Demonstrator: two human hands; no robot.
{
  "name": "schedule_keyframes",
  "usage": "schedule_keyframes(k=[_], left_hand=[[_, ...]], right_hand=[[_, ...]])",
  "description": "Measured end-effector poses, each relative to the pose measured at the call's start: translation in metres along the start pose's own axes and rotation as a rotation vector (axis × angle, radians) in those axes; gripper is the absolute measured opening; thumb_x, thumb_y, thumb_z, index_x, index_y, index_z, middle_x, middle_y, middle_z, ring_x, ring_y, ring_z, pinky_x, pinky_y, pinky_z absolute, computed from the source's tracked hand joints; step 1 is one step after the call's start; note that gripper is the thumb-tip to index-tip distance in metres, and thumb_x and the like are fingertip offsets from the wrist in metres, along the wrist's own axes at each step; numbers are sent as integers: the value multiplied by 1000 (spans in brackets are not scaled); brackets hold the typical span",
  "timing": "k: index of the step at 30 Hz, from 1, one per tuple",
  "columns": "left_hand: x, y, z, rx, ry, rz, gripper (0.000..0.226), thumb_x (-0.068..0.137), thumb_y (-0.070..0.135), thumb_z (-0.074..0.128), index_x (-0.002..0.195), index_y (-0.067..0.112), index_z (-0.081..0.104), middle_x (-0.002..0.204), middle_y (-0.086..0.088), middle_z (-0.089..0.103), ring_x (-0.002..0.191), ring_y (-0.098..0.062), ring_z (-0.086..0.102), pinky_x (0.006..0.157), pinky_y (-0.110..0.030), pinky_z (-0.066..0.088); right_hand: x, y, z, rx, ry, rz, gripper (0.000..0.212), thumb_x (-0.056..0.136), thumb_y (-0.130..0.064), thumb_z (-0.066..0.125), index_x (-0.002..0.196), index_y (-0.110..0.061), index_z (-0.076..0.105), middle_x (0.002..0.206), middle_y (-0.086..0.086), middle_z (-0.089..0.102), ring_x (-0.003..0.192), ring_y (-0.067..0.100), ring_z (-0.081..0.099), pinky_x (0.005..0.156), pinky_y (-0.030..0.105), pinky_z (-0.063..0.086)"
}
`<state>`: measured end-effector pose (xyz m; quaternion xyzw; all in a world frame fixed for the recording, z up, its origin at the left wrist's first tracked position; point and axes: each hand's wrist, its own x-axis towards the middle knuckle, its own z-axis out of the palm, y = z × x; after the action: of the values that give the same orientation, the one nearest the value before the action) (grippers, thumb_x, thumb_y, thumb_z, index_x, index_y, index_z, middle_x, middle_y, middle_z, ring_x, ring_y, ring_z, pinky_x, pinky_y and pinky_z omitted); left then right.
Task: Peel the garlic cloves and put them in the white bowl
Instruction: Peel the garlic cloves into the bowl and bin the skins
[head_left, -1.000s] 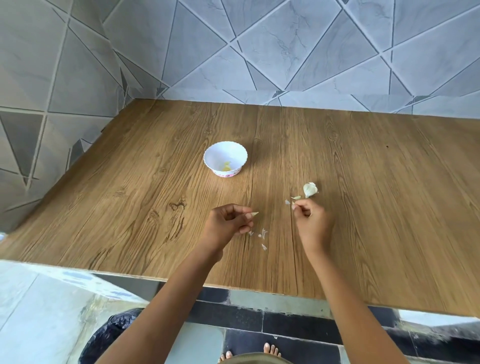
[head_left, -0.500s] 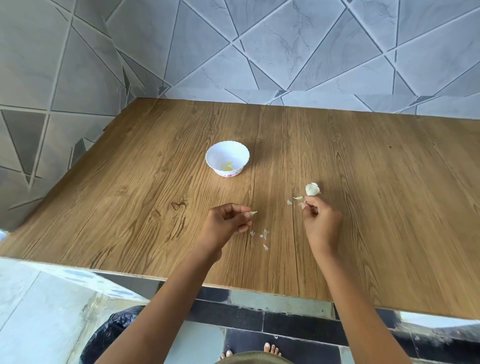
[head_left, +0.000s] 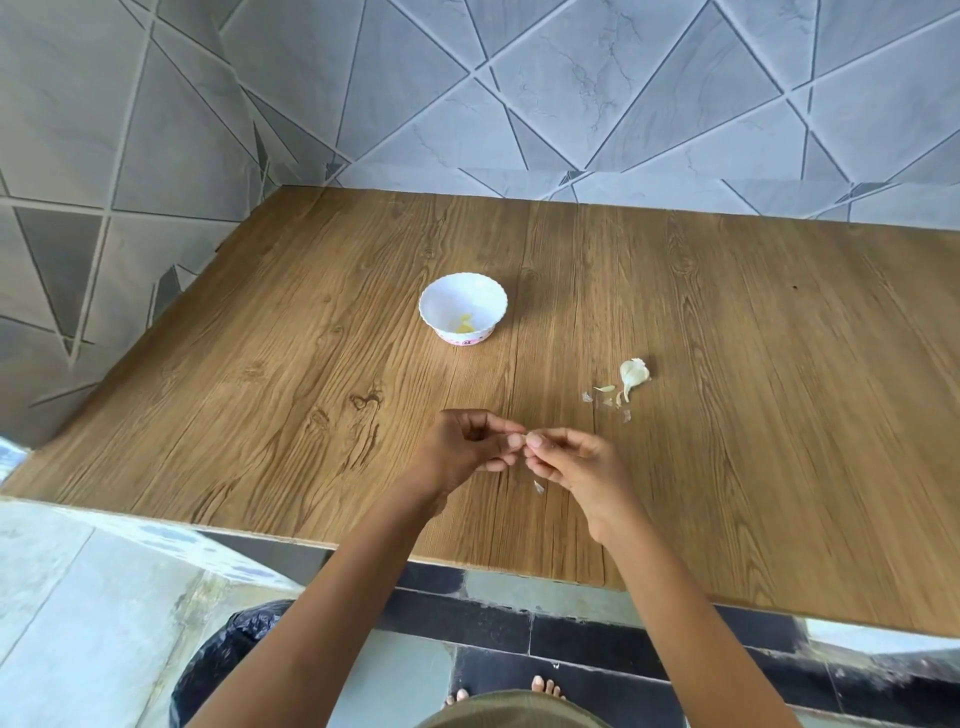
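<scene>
A home kitchen corner: a wood-grain countertop (head_left: 727, 415) set against grey marble-look wall tiles (head_left: 597, 93) cut in triangles, running from nine o'clock round to two. A small white bowl (head_left: 463, 309) and a piece of garlic (head_left: 632, 375) with papery skins sit near centre. At six o'clock, bare toes (head_left: 543, 688) on stone floor tiles (head_left: 587, 649); a black bin bag (head_left: 228, 660) at seven.

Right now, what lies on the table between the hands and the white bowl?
In the head view that stretch is bare wood: nothing lies between the left hand, the right hand and the white bowl. The garlic piece and its skin scraps sit off to the right.
</scene>
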<state>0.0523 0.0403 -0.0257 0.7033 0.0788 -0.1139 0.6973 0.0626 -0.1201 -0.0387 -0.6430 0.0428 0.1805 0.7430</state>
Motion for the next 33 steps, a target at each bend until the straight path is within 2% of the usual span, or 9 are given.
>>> schedule_keyframes(k=[6,11,14,18,20,24,26,31,33], left_hand=[[-1,2,4,141,68,138,8,87,12,66,79,11,67,67,-2,67,62,-9,65,62,-22,54],[1,-8,3,349,109,375,13,81,32,68,77,20,64,68,2,66,65,-12,64,68,-33,55],[1,-4,-1,231,4,372,16,80,30,67,80,14,65,70,-3,67,68,-17,64,69,-33,55],[1,2,-3,68,-107,298,8,82,16,63,81,8,65,68,1,66,67,-11,62,65,-22,52],[2,4,-4,65,-122,219,6,86,10,63,82,6,65,68,0,66,66,-10,62,63,-21,51],[4,5,-2,88,-63,33,7,85,13,68,80,8,66,67,-1,65,62,-7,61,62,-19,49],[5,4,0,85,-11,38,7,84,13,69,80,7,67,66,-1,65,60,-7,60,60,-18,48],[1,4,-2,1,-49,95,8,87,13,64,81,8,66,70,-2,65,67,-9,62,63,-18,50],[0,3,-3,-92,-92,59,9,88,13,60,83,7,65,72,-2,66,68,-9,62,62,-17,49]], right_hand=[[0,4,7,-348,62,-447,14,91,-7,60,77,-9,59,66,-4,59,54,6,50,47,15,44],[0,-6,10,7,6,33,17,93,-13,56,77,-10,61,62,-3,55,56,6,49,55,17,42],[0,-19,7,360,-115,292,9,87,-10,58,79,-6,61,59,0,53,49,5,49,47,13,42],[1,-19,4,492,-190,393,9,76,-14,62,76,-6,60,60,1,54,48,6,50,44,13,43],[2,-12,3,246,-139,197,9,85,-13,61,78,-8,61,64,-1,55,55,6,51,51,15,43],[9,12,-1,-620,148,-738,13,90,-6,61,78,-6,60,70,-5,60,59,3,52,56,12,40],[11,17,1,-694,230,-862,13,89,-7,60,77,-4,59,69,-3,60,58,3,51,55,10,37],[0,-10,9,260,-40,189,13,92,-10,56,81,-6,61,65,0,57,53,5,52,49,14,44],[0,-16,9,473,-88,339,11,90,-9,57,82,-6,63,63,0,59,51,4,54,47,12,45]])
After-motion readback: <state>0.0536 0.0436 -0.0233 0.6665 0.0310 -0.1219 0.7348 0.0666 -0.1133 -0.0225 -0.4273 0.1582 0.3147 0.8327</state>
